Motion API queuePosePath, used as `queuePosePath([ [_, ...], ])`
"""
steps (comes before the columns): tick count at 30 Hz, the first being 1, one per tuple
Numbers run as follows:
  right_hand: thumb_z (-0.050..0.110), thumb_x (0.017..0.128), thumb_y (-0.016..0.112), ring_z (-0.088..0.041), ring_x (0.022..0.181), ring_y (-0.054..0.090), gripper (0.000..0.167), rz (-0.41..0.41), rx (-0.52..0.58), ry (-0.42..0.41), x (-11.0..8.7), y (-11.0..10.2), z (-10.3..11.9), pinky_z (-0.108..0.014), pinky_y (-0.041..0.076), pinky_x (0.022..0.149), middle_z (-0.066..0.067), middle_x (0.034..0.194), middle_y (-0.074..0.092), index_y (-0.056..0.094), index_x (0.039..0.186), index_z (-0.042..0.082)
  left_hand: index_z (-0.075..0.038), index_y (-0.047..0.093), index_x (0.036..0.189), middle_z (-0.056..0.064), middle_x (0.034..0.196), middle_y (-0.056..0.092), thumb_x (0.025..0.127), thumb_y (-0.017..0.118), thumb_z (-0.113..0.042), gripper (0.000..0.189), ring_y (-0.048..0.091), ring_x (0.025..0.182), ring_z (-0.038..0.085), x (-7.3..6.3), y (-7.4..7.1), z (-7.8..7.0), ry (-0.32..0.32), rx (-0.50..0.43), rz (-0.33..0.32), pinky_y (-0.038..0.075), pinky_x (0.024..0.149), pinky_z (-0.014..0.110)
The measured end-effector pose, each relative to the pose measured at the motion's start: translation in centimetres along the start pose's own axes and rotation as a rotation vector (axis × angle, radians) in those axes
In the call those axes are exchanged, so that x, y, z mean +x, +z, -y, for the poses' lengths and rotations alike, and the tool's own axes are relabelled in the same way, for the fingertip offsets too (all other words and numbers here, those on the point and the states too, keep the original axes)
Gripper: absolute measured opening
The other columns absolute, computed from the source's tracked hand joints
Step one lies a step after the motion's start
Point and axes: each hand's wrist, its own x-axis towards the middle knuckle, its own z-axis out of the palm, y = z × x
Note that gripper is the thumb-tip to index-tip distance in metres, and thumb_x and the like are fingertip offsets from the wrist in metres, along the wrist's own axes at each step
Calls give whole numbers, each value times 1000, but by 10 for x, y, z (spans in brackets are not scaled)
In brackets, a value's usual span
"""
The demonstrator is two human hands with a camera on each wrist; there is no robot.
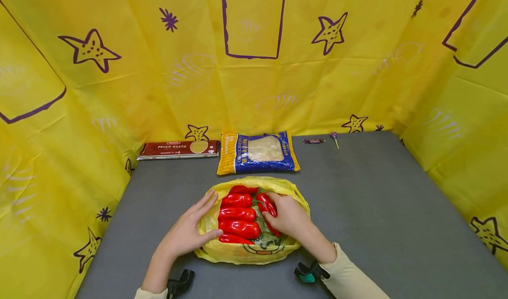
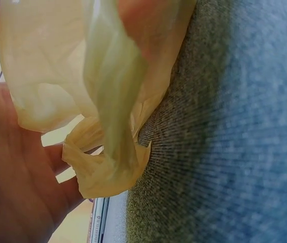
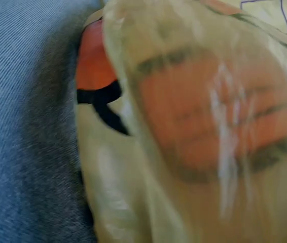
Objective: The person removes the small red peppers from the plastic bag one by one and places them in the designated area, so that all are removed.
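Peppers (image 1: pixel 238 214), shiny red ones, are lying inside a yellow plastic bag (image 1: pixel 222 254) in the middle of a gray table (image 1: pixel 377 211). Five or so are stacked in a row toward the bag's left side, all pointing roughly sideways, which I'd guess is just the neatest way for long shapes to share a floppy bag.

Right hand (image 1: pixel 287 217) is down in the bag, pinching one pepper (image 1: pixel 267 202) between thumb and fingers. That one sits at an angle, apart from the row, stem toward the others. There's more red below the thumb, but I can't tell if it's the same pepper. No help from the right wrist view, which only gets the outside of the bag.

Left hand (image 1: pixel 190 233) isn't clamped on anything that I can see: fingers spread and fairly straight against the rim, thumb over the edge. My read is it's propping the mouth wide, since plastic that thin would probably sag in.

Behind the bag there's a spaghetti pack (image 1: pixel 170 150), a noodle packet (image 1: pixel 266 149), a wrapped candy (image 1: pixel 313 141) and a lollipop (image 1: pixel 334 138), lined up along the back, maybe so they don't crowd the hands.
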Motion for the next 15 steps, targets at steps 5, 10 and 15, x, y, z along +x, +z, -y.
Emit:
queuePosePath([
  [5,24,89,84,-19,75,67,40,-27,-25,28,0,3,1,-39,61,72,-5,93,74,69,121,5,-18,37,167,-1,176,26,91,77,-59,95,36,155,41,0,0,0,-18,7,18,39,113,70],
  [10,21,88,82,-13,69,61,37,-70,18,54,1,5,1,-29,55,61,-3,86,70,69,119,6,-16,35,167,-1,177,24,90,77,-59,98,34,156,41,0,-1,-3,-28,1,23,38,114,70],
  [15,17,86,81,-13,66,58,33,-108,56,65,2,3,2,-26,50,57,-2,81,68,70,115,5,-15,35,167,0,177,23,90,78,-59,99,34,156,40,0,-1,-4,-24,-2,19,38,115,69],
])
